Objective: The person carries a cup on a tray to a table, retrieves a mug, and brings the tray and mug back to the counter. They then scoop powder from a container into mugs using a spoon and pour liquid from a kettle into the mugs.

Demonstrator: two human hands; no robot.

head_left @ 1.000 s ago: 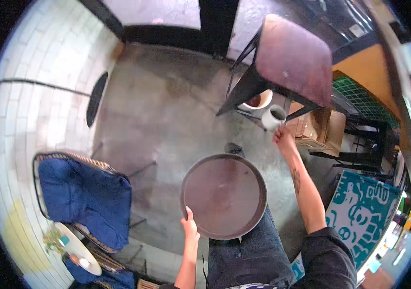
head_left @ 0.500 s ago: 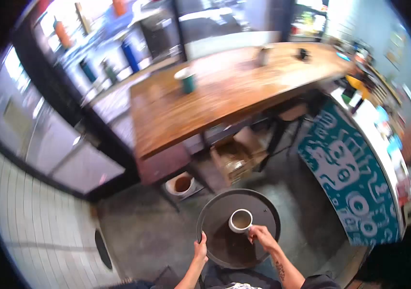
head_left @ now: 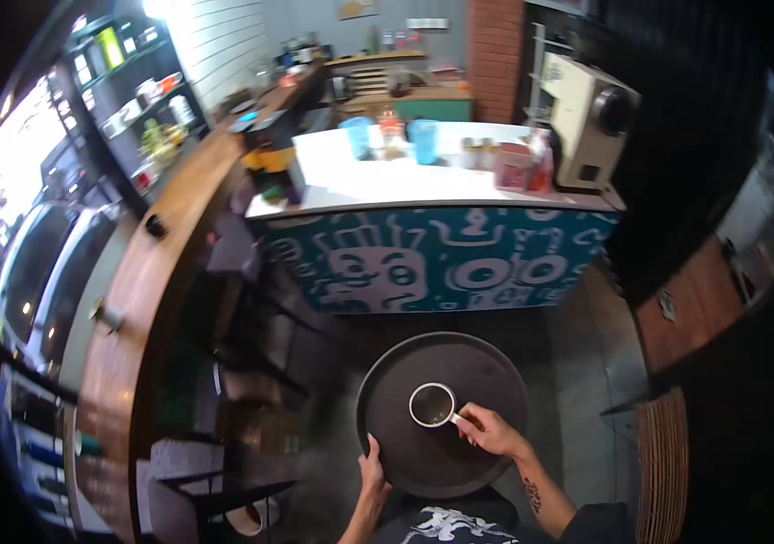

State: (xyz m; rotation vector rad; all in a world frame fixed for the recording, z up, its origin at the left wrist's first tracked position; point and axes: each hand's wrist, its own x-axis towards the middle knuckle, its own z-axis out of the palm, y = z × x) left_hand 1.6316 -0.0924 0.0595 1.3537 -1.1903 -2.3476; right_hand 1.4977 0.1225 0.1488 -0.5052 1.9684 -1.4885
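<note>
Our left hand point(head_left: 372, 471) grips the rim of the round dark-brown tray point(head_left: 441, 358) and our right hand point(head_left: 494, 432) pinches the handle of the white ceramic mug point(head_left: 432, 405), which has come in over the tray, so we now have both together, facing the teal-patterned, white-topped bench point(head_left: 441, 263).

Strong light pours through the window point(head_left: 2, 172) at far left, burning parts to white; the white counter point(head_left: 387, 186) gleams; the floor point(head_left: 577, 363) is dim, the right side nearly black; blur smears the blue cup point(head_left: 424, 142); the wooden table point(head_left: 169, 263) bows with lens distortion; the tray point(head_left: 405, 462) looks sharper.
</note>
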